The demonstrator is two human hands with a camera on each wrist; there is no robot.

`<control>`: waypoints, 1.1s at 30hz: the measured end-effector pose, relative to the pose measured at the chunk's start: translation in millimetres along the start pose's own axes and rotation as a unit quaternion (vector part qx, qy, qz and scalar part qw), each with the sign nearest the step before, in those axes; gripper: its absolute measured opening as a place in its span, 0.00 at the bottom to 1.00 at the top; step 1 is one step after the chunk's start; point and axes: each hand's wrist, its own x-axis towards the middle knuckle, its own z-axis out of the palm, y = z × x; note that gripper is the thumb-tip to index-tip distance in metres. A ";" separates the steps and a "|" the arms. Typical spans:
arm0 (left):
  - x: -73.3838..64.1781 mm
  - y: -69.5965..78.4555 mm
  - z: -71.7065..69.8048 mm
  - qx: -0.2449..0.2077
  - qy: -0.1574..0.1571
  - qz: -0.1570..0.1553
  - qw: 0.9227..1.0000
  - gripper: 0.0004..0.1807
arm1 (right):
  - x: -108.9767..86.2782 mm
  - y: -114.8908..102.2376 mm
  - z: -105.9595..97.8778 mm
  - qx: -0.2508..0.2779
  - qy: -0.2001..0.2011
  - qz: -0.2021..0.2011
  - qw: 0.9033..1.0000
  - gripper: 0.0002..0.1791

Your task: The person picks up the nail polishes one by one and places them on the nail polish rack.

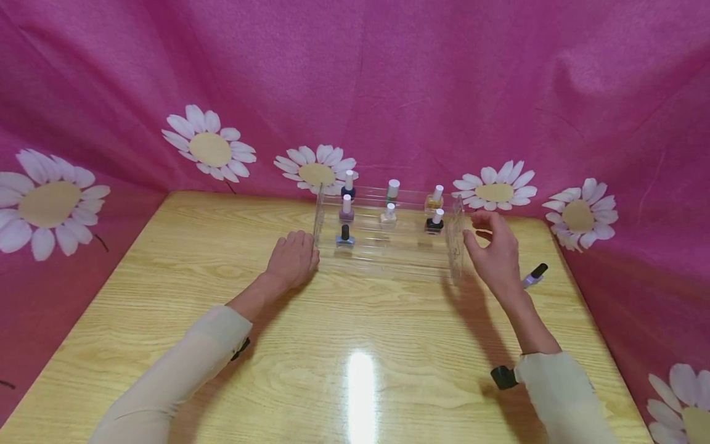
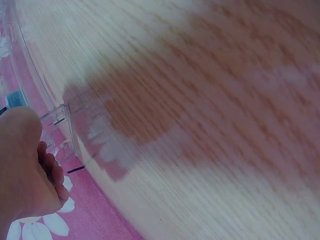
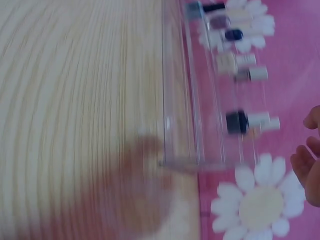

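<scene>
A clear acrylic stepped rack (image 1: 399,266) stands near the back of the table, with nail polish bottles on its tiers. The back tier carries a navy bottle (image 1: 348,192), a white-capped one (image 1: 392,190) and a gold one (image 1: 433,201). Mauve (image 1: 346,213), cream (image 1: 388,217) and black (image 1: 434,224) bottles occupy the middle tier. A light blue bottle (image 1: 345,240) with a black cap is at the front left. My left hand (image 1: 293,259) holds the rack's left end with curled fingers. Beside the right end, my right hand (image 1: 495,253) is empty, thumb and fingers apart.
A lilac nail polish bottle (image 1: 532,280) with a black cap lies tilted on the wooden table (image 1: 299,370), right of my right hand. Pink cloth (image 1: 410,92) with daisies hangs close behind the rack and along both sides.
</scene>
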 end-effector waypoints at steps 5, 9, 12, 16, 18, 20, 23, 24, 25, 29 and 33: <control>0.1 0.1 -0.9 0.002 -0.004 0.001 1.000 0.13 | -5.8 23.1 -30.3 -0.037 0.034 0.025 0.998 0.17; 0.2 0.2 -1.3 0.005 -0.009 -0.002 1.000 0.13 | -17.1 39.4 -49.5 -0.074 0.072 0.056 0.993 0.17; 0.4 0.4 -1.4 0.005 -0.013 -0.006 1.000 0.13 | -28.1 50.9 -58.3 -0.100 0.089 0.101 0.986 0.19; 0.8 0.4 -1.3 0.004 -0.019 -0.007 1.000 0.13 | -41.6 66.0 -64.9 -0.115 0.100 0.154 0.976 0.23; 1.0 0.3 -1.3 0.004 -0.020 -0.007 1.000 0.13 | -47.1 73.5 -66.2 -0.120 0.100 0.177 0.972 0.25; 1.0 0.2 -1.5 0.005 -0.020 -0.008 1.000 0.13 | -51.9 80.0 -66.6 -0.129 0.095 0.200 0.967 0.28; 0.8 0.3 -1.8 0.008 -0.018 -0.007 1.000 0.13 | -57.7 89.6 -64.9 -0.137 0.082 0.224 0.961 0.32; 0.6 0.3 -1.9 0.008 -0.017 -0.007 1.000 0.13 | -59.4 92.6 -63.9 -0.140 0.079 0.229 0.960 0.33; 0.5 0.3 -1.8 0.008 -0.016 -0.007 1.000 0.13 | -60.8 95.6 -62.7 -0.144 0.076 0.232 0.959 0.34; 0.5 0.3 -1.0 0.008 -0.015 -0.006 1.000 0.13 | -64.2 107.0 -58.4 -0.157 0.076 0.232 0.957 0.35; 1.1 0.1 -0.4 0.010 -0.009 -0.003 1.000 0.13 | -64.8 115.9 -56.0 -0.160 0.078 0.231 0.956 0.35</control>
